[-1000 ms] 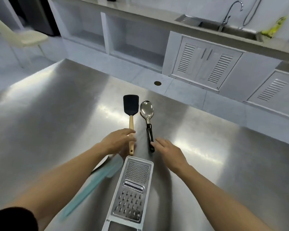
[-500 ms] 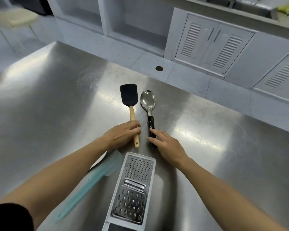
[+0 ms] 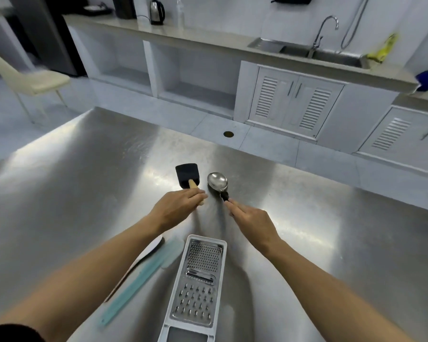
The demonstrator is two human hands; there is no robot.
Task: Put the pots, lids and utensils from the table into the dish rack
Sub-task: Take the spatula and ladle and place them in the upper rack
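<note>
Gripping the black spatula (image 3: 187, 178) by its wooden handle, your left hand (image 3: 177, 209) is closed around it above the steel table (image 3: 59, 193). Your right hand (image 3: 253, 219) pinches the spoon (image 3: 218, 181) by its black handle. Grater (image 3: 198, 280) and teal spatula (image 3: 139, 277) lie nearer you.
</note>
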